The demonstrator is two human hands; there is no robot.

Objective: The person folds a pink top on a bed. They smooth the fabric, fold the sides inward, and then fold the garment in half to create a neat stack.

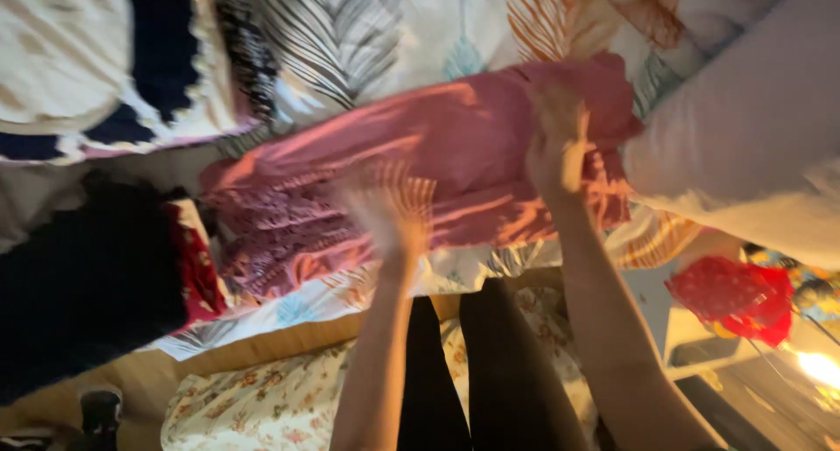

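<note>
Dark clothes pile [83, 285]: we are seeing a black heap lying at nine o'clock of the frame, with a red patterned edge showing along its right side.

Cushion [96, 57]: we are seeing a cream and navy cushion sitting at eleven o'clock, resting against the bedsheet.

Bedsheet [385, 31]: we are looking at a white sheet printed with grey, orange and teal leaves, spreading from twelve o'clock down beneath the garment.

Pink garment [437, 145]: we are working on a pink-red cloth lying spread across the bedsheet at the centre of the frame, with a purple lacy part at its eight o'clock end, just beside the dark pile.

Left hand [389, 210]: we are pressing our left hand flat on the garment's lower middle; it is blurring with motion, and the fingers appear to be spreading apart.

Right hand [557, 149]: we are gripping the garment's right end at two o'clock of the cloth, with the fingers closing together around a bunched fold.

White pillow [744, 153]: we are seeing a pale cushion lying at three o'clock, touching the garment's right edge.

Red cloth [731, 298]: we are noticing a small red dotted piece at four o'clock, well apart from both hands.
</note>
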